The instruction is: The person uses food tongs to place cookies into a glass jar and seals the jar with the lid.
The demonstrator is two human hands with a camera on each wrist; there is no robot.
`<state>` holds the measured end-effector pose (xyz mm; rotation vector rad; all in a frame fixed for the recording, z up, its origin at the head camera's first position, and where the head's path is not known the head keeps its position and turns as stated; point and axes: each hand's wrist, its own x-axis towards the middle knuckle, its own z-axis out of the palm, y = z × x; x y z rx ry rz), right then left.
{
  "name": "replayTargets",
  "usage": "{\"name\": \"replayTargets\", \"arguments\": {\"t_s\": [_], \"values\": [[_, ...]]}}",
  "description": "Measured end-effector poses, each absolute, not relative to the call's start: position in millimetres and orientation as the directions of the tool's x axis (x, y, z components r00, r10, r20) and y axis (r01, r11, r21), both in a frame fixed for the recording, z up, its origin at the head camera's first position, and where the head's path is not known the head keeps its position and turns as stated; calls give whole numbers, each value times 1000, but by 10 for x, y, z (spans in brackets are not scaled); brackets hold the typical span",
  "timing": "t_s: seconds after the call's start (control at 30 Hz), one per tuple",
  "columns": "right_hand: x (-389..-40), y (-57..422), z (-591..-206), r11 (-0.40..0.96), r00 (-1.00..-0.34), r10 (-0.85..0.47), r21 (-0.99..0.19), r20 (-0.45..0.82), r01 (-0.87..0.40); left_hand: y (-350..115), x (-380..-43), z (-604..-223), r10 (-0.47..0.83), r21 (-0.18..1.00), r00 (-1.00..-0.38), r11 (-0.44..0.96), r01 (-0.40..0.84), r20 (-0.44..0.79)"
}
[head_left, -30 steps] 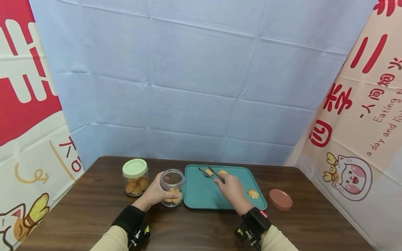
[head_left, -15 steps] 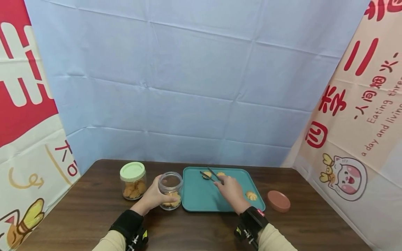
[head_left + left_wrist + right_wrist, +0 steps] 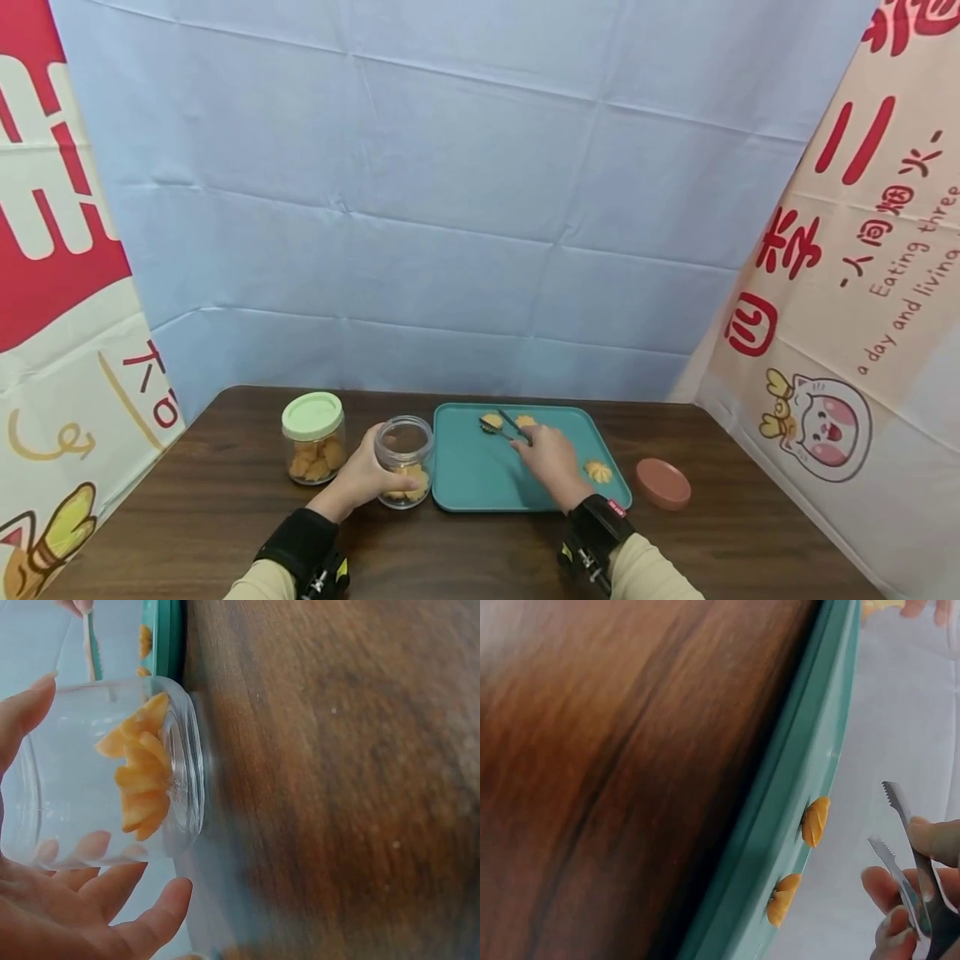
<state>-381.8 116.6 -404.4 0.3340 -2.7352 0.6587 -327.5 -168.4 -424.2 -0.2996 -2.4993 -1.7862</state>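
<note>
My left hand grips a lidless clear jar standing on the table left of the tray. Several yellow cookies lie at the jar's bottom. My right hand holds metal tongs over the teal tray. In the head view, the tongs' tips stand apart at a flower-shaped cookie near the tray's back left; contact cannot be made out. Another cookie lies beside it, partly behind the tongs. A third cookie rests at the tray's front right.
A second jar with a green lid and brown cookies inside stands to the left. Right of the tray lies a round reddish-pink lid. A light blue cloth hangs behind the wooden table.
The tongs' tips have lowered toward the back left cookie. My left hand keeps its hold on the jar. The head view has shifted slightly.
</note>
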Motion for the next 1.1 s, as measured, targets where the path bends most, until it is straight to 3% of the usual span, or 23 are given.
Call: {"name": "replayTargets", "arguments": {"t_s": [1.1], "values": [[-3981,1057,-4167,930,-921,-157,-261,358,-260,-1688,-3271,-4253,112,937,-981,298,184,157]]}}
